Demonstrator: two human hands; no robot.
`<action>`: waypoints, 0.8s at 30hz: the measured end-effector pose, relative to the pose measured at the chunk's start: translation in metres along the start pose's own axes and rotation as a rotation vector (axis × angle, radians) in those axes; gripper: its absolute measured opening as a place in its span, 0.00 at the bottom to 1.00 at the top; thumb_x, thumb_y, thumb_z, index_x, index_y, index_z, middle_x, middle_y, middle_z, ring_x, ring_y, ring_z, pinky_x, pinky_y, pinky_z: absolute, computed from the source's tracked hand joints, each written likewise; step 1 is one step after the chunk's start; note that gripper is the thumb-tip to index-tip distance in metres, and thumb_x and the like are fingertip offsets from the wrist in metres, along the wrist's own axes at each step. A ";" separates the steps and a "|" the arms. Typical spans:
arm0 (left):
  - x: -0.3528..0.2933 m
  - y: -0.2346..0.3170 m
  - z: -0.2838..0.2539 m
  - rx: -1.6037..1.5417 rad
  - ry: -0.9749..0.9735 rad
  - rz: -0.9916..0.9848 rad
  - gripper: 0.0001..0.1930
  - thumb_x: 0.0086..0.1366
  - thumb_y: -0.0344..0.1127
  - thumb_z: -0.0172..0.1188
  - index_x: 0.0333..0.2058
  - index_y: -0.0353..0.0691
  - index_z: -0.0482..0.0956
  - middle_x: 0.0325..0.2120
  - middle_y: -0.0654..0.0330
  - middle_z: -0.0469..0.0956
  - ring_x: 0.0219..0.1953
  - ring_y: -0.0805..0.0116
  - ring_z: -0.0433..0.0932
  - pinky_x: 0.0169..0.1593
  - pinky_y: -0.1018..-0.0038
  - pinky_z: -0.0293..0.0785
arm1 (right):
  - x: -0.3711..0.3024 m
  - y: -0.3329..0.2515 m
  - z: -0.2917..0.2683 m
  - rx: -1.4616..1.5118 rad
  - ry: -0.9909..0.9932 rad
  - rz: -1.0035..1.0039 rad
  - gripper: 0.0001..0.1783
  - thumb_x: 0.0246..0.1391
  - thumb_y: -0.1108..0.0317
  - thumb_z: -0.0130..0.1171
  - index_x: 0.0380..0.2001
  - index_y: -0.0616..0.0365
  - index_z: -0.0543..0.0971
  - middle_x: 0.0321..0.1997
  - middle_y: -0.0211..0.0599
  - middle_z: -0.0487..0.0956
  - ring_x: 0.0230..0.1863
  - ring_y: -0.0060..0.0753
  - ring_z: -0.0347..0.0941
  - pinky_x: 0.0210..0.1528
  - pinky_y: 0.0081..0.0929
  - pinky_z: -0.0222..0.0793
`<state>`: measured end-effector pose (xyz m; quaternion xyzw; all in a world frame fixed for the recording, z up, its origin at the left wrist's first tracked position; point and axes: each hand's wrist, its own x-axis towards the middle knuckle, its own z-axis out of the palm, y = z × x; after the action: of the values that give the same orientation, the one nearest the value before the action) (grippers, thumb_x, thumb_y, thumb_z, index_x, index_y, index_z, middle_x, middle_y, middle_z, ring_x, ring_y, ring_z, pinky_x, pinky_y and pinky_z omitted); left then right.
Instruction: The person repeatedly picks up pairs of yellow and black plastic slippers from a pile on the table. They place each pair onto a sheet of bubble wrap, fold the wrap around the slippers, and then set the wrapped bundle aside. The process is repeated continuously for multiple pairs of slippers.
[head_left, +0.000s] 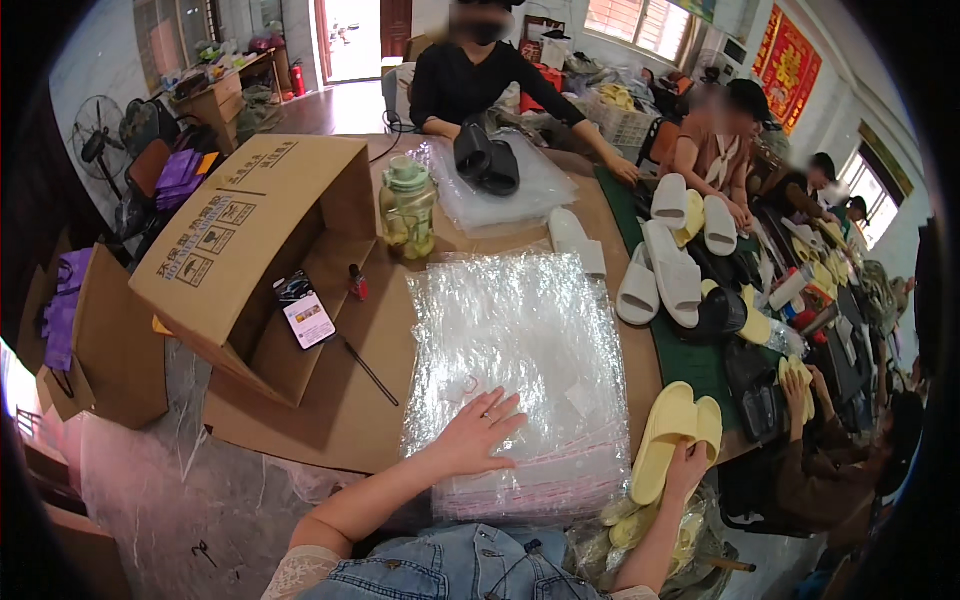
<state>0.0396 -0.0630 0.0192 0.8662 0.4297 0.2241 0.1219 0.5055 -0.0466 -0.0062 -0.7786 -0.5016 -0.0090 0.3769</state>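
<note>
A thick stack of clear plastic bags (520, 340) lies on the cardboard-covered table in front of me. My left hand (480, 435) rests flat on the stack's near left part, fingers spread, a ring on one finger. At the stack's near right corner, my right hand (688, 465) grips a pair of yellow slippers (665, 435), which stand tilted with their toes away from me. Its fingertips are partly hidden by the slippers. Beneath that forearm are more yellow slippers (632, 525) in clear wrapping.
White slippers (672, 275) lie beyond on a green mat (690, 370). An open cardboard box (250, 250) holds a phone (305, 315); a green-lidded bottle (407, 205) stands beside it. Across the table, a person holds black slippers (487, 160) over more bags. Other people work along the right.
</note>
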 end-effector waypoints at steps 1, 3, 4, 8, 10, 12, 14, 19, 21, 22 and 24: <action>-0.002 -0.003 0.006 -0.010 0.017 0.001 0.37 0.64 0.56 0.64 0.66 0.44 0.70 0.70 0.48 0.63 0.73 0.42 0.57 0.73 0.52 0.56 | -0.001 0.004 -0.002 0.036 0.001 0.022 0.15 0.60 0.65 0.62 0.30 0.67 0.72 0.20 0.43 0.68 0.22 0.39 0.65 0.29 0.40 0.61; -0.002 -0.006 0.012 -0.029 0.046 0.005 0.32 0.67 0.52 0.62 0.65 0.43 0.70 0.70 0.48 0.63 0.72 0.42 0.57 0.72 0.51 0.57 | -0.011 -0.003 -0.008 0.264 0.000 -0.005 0.12 0.62 0.67 0.61 0.36 0.68 0.75 0.27 0.36 0.74 0.30 0.29 0.68 0.35 0.32 0.66; -0.001 -0.005 0.013 -0.044 0.067 0.003 0.30 0.68 0.50 0.61 0.64 0.43 0.71 0.69 0.47 0.64 0.72 0.41 0.58 0.72 0.52 0.57 | -0.019 -0.012 -0.009 0.445 0.025 -0.050 0.12 0.62 0.68 0.60 0.38 0.68 0.76 0.31 0.35 0.77 0.32 0.28 0.70 0.37 0.30 0.68; -0.001 -0.004 0.016 -0.085 0.142 -0.029 0.22 0.72 0.44 0.56 0.61 0.44 0.75 0.65 0.46 0.70 0.70 0.41 0.62 0.72 0.52 0.58 | -0.040 -0.055 -0.042 0.700 -0.196 -0.108 0.16 0.62 0.69 0.60 0.48 0.70 0.79 0.44 0.36 0.83 0.44 0.27 0.77 0.48 0.27 0.72; 0.004 -0.001 0.011 -0.116 0.165 -0.061 0.20 0.73 0.40 0.52 0.60 0.45 0.77 0.61 0.46 0.74 0.67 0.41 0.67 0.70 0.53 0.61 | -0.055 -0.085 -0.061 0.691 -0.359 -0.137 0.16 0.61 0.69 0.62 0.48 0.69 0.81 0.46 0.37 0.85 0.46 0.28 0.79 0.49 0.28 0.73; 0.006 -0.002 0.007 -0.189 0.121 -0.133 0.20 0.74 0.40 0.51 0.61 0.45 0.76 0.62 0.46 0.74 0.68 0.42 0.66 0.70 0.53 0.62 | -0.067 -0.101 -0.071 0.696 -0.578 -0.153 0.16 0.59 0.68 0.64 0.47 0.67 0.83 0.47 0.38 0.86 0.48 0.29 0.80 0.51 0.29 0.74; 0.011 -0.001 0.002 -0.285 0.108 -0.200 0.20 0.75 0.40 0.50 0.62 0.44 0.75 0.63 0.46 0.73 0.68 0.43 0.66 0.70 0.54 0.62 | -0.076 -0.123 -0.075 0.712 -0.755 -0.184 0.16 0.56 0.67 0.66 0.46 0.64 0.84 0.46 0.38 0.86 0.47 0.31 0.82 0.50 0.30 0.75; 0.022 0.014 -0.014 -0.345 0.087 -0.275 0.21 0.75 0.39 0.48 0.64 0.44 0.73 0.64 0.44 0.71 0.67 0.40 0.67 0.70 0.53 0.61 | -0.075 -0.161 -0.068 0.361 -1.041 -0.337 0.16 0.53 0.63 0.68 0.42 0.61 0.84 0.33 0.43 0.83 0.35 0.40 0.82 0.38 0.32 0.75; 0.026 0.021 -0.021 -0.291 0.079 -0.260 0.22 0.75 0.38 0.49 0.64 0.45 0.73 0.64 0.45 0.70 0.66 0.40 0.67 0.71 0.53 0.61 | -0.074 -0.172 -0.061 0.192 -0.910 -0.558 0.15 0.53 0.59 0.67 0.32 0.61 0.80 0.26 0.44 0.78 0.30 0.51 0.78 0.33 0.42 0.72; 0.026 0.023 -0.023 -0.263 0.084 -0.211 0.22 0.75 0.38 0.49 0.64 0.44 0.73 0.65 0.45 0.70 0.67 0.40 0.66 0.71 0.53 0.60 | -0.075 -0.172 -0.053 0.131 -0.865 -0.593 0.16 0.54 0.57 0.66 0.30 0.61 0.78 0.26 0.44 0.78 0.30 0.52 0.77 0.33 0.43 0.72; 0.023 0.028 -0.027 -0.207 0.092 -0.120 0.22 0.75 0.38 0.48 0.65 0.44 0.72 0.66 0.45 0.68 0.69 0.40 0.64 0.72 0.52 0.58 | -0.080 -0.176 -0.044 0.074 -0.796 -0.670 0.18 0.56 0.54 0.64 0.27 0.59 0.75 0.26 0.45 0.77 0.31 0.53 0.77 0.34 0.47 0.71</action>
<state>0.0581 -0.0610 0.0604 0.8105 0.4605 0.2991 0.2038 0.3431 -0.0971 0.0959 -0.5046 -0.8278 0.1853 0.1605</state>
